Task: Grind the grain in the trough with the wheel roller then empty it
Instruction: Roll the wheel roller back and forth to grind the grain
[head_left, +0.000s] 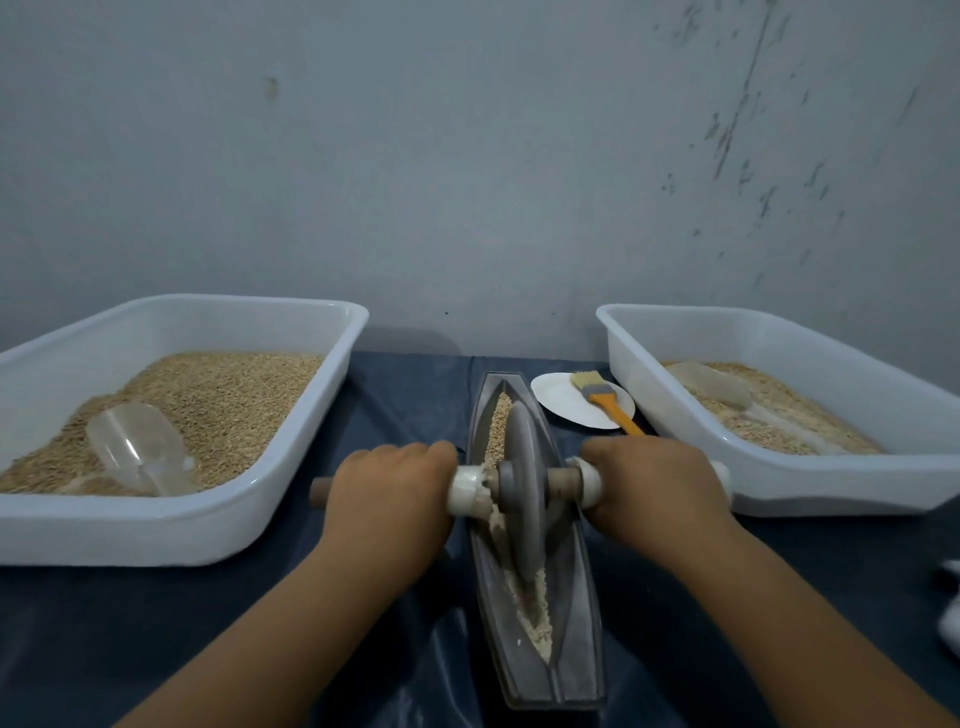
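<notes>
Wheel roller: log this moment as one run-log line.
phase: grinding | left hand: grips axle | right hand: grips axle | wheel roller: mid trough | grain: ahead whole, behind crushed | emptying: not begun

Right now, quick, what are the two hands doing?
Left hand: closed around the left end of the roller handle.
Right hand: closed around the right end of the handle.

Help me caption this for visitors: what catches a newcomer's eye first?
Both hands, left hand and right hand, grip the axle of the grey wheel roller standing in the narrow trough at centre. White trays of grain flank it.
</notes>
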